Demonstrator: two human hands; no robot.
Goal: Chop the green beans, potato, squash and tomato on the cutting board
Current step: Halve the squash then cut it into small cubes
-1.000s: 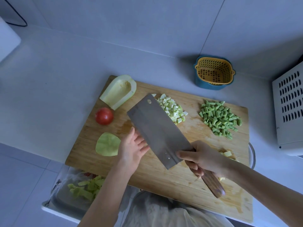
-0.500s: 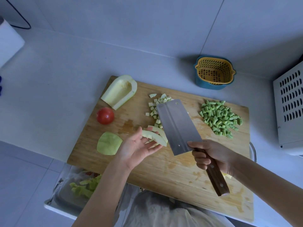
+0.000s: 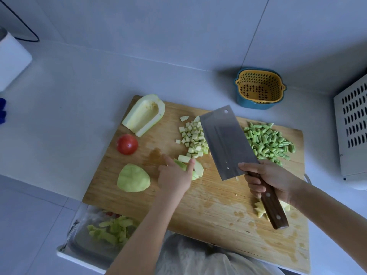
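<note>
On the wooden cutting board (image 3: 198, 211) lie a hollowed squash half (image 3: 144, 114), a whole red tomato (image 3: 127, 144), a peeled pale-green squash piece (image 3: 133, 178), a pile of diced squash (image 3: 193, 138) and a heap of chopped green beans (image 3: 267, 141). My left hand (image 3: 176, 175) presses down on squash slices (image 3: 197, 168) in the middle of the board. My right hand (image 3: 270, 181) grips the wooden handle of a cleaver (image 3: 226, 141), its blade raised flat between the diced squash and the beans. Yellowish potato pieces (image 3: 260, 210) peek out under the handle.
A yellow strainer basket in a blue bowl (image 3: 260, 88) stands behind the board. A white vented appliance (image 3: 351, 128) is at the right. A bag-lined bin with green peelings (image 3: 111, 231) sits below the board's front-left edge. A white object (image 3: 12, 60) stands far left.
My left hand turned palm down and set the squash slices on the board. The cleaver swung right and up, uncovering the diced squash pile.
</note>
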